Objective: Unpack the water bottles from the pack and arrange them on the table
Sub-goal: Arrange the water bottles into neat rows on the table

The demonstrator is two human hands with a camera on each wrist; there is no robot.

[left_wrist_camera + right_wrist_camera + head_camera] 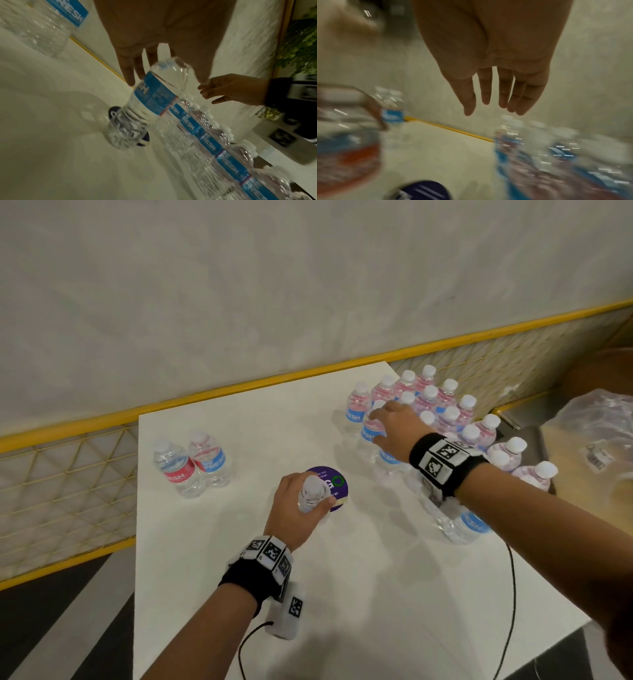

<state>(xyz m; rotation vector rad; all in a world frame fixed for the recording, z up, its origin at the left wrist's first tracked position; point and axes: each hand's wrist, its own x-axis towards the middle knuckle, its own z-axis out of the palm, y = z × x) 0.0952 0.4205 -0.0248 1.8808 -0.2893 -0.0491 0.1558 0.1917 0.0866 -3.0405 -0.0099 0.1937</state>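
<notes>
Fingers [128, 70] of the left hand [294, 508] curl round the neck and shoulder of a water bottle [150, 100], thumb on one side and the others on the far side, so the hand grips it from above. That bottle stands upright or nearly so, its base over a round purple sticker [337, 486] near the middle of the white table [342, 594]; whether the base touches the surface cannot be told. Its label is blue.

Over on the right hand [399, 431] the fingers are straight and slightly spread, holding nothing, as the right wrist view shows despite heavy blur. The fingertips reach down over the near-left edge of the cluster of bottles [445, 412], about at the caps; contact with a cap cannot be made out.

This cluster stands in close rows on the right part of the table, white caps up, labels blue and pink-red, running from the far edge back toward the right forearm. Two more bottles [191, 463] stand side by side, touching, at the left part of the table, well apart from the cluster; one has a red label and one a blue.

Crumpled clear plastic wrap [596, 419] lies off the table to the right. Behind the table runs a yellow rail [239, 386] with wire mesh, and a pale wall above it. Both wrists wear black bands with marker blocks.
</notes>
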